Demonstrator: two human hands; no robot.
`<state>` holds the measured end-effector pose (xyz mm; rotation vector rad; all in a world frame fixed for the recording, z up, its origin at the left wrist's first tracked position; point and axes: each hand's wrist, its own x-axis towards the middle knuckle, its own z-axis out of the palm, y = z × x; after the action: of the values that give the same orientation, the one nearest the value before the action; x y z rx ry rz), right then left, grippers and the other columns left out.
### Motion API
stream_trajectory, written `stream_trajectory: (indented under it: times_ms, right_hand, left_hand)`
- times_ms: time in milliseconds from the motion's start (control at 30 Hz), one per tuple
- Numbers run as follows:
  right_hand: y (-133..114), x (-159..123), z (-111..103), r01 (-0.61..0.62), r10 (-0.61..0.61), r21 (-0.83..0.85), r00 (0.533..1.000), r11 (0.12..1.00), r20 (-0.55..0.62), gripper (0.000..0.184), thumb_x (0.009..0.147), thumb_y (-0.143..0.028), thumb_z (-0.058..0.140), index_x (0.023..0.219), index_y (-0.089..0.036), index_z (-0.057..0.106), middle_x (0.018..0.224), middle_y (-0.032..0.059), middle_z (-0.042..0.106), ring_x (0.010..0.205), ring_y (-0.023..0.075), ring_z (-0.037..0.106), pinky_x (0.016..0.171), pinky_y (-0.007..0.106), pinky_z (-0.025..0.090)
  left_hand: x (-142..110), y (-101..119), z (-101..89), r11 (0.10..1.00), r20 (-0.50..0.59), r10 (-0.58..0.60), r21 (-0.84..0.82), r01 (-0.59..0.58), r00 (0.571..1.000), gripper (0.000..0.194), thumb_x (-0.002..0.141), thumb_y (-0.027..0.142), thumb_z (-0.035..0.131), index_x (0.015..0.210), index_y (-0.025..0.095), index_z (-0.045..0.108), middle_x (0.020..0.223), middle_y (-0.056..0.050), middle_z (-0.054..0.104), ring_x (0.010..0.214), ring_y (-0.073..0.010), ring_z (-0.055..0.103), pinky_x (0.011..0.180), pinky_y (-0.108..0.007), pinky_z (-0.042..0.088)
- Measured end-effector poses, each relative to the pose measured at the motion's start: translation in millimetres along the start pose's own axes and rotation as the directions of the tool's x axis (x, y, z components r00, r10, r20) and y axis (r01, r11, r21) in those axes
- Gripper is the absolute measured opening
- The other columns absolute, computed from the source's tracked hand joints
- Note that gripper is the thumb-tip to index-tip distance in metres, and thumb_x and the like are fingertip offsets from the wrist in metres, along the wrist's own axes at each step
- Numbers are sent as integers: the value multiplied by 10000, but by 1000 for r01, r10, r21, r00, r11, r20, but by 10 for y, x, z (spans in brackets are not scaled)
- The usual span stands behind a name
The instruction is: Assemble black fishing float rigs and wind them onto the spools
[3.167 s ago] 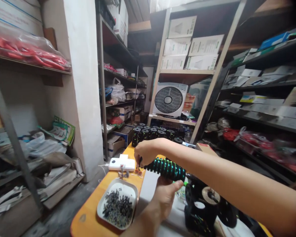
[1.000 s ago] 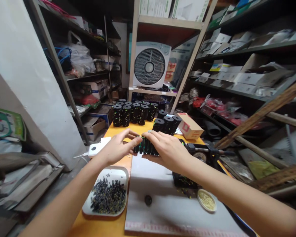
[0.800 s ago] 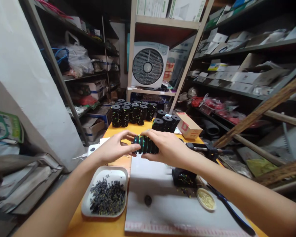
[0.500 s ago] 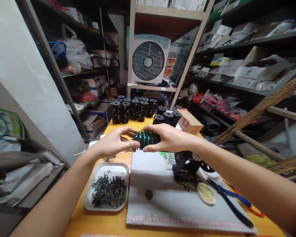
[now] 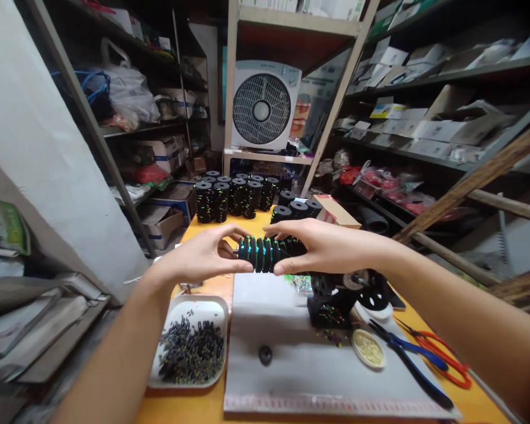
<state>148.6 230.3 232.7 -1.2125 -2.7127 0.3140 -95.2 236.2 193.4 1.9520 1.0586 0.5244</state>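
Note:
Between my two hands, above the board, lies a ribbed black spool stack (image 5: 259,254) with teal and green bits between its rings, held level. My left hand (image 5: 216,250) is closed round its left end, thumb below and fingers above. At the right end my right hand (image 5: 309,244) grips it the same way, fingertips on top and thumb underneath. Part of the stack is hidden behind the right hand. On the white board (image 5: 282,371) below sits a small dark round piece (image 5: 265,354). A black stand (image 5: 331,300) with a perforated side is under my right forearm.
A white tray (image 5: 218,306) of small dark tubes stands left. Right are a dish of pale bits (image 5: 368,348), blue-handled pliers (image 5: 415,353) and orange-handled scissors (image 5: 450,359). Several upright black spool stacks (image 5: 221,201) and a cardboard box (image 5: 338,212) stand behind, before a box fan (image 5: 261,109).
My right hand has slid right along the spool stack, so more of its ringed middle shows between my hands. The view has shifted slightly. The orange scissors are now more visible.

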Motion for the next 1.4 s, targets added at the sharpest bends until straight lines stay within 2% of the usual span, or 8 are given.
stream_trajectory:
  times_ms: [233, 433, 600, 733, 867, 1100, 1300, 1400]
  right_hand:
    - [-89, 16, 310, -6, -9, -74, 977, 997, -211, 466, 811, -430, 663, 1199, -181, 596, 1105, 83, 706, 951, 254, 667, 798, 367, 510]
    - [-168, -173, 745, 35, -287, -471, 832, 881, -475, 458, 897, -281, 594, 1306, -97, 502, 1266, 126, 626, 1153, 276, 559, 985, 417, 416]
    - [-230, -188, 347, -92, -70, -298, 868, 950, -492, 616, 926, -533, 448, 1337, -75, 469, 1273, 173, 601, 1155, 308, 548, 978, 475, 413]
    - [-109, 101, -56, -99, 90, -99, 992, 990, -90, 572, 926, -602, 368, 1206, -168, 612, 1196, 123, 661, 1091, 299, 602, 912, 447, 457]
    - [-35, 266, -43, -40, 10, 123, 973, 992, 233, 532, 906, -610, 417, 1116, -186, 658, 1089, 93, 703, 916, 240, 662, 757, 345, 502]
    - [-231, -30, 517, -7, -90, -240, 916, 971, -391, 469, 830, -426, 662, 1189, -142, 557, 1061, 127, 673, 956, 282, 604, 792, 415, 471]
    - [-142, -70, 981, -12, -401, -604, 737, 797, -544, 369, 910, -207, 555, 1265, -115, 519, 1206, 168, 644, 1171, 288, 541, 959, 443, 423]
    - [-165, -117, 975, 6, -414, -604, 734, 797, -539, 391, 906, -175, 536, 1289, -101, 501, 1269, 169, 611, 1237, 283, 493, 988, 436, 413]
  left_hand:
    - [22, -11, 20, 999, -15, 30, -13, -30, 999, 496, 732, 426, 725, 1130, 207, 525, 995, -63, 696, 892, -239, 671, 718, -336, 516]
    - [48, -43, 31, 998, -15, 30, -58, -31, 999, 470, 735, 410, 722, 1104, 193, 527, 912, -54, 701, 841, -226, 659, 707, -328, 501]
    - [29, -11, 30, 999, -9, 8, -40, -8, 1000, 507, 730, 423, 723, 1132, 194, 516, 859, -32, 688, 805, -206, 649, 672, -300, 483]
    - [18, 15, 24, 1000, -28, 8, -7, -8, 1000, 490, 729, 403, 727, 1123, 194, 522, 807, -14, 677, 784, -197, 650, 662, -287, 476]
    - [35, 3, 22, 998, -1, 20, -56, -20, 1000, 510, 723, 371, 736, 1142, 184, 513, 874, -42, 702, 829, -210, 665, 685, -296, 495]
    - [45, -59, 7, 995, 5, 46, -91, -46, 999, 504, 704, 343, 749, 1134, 191, 534, 923, -46, 710, 848, -220, 679, 703, -311, 513]
    - [56, -85, 8, 995, 7, 31, -95, -30, 1000, 484, 725, 404, 727, 1120, 194, 544, 914, -58, 714, 865, -238, 673, 721, -341, 510]
    - [55, -79, 12, 995, 7, 16, -95, -15, 1000, 483, 726, 419, 725, 1116, 195, 548, 860, -46, 709, 835, -232, 670, 679, -321, 501]
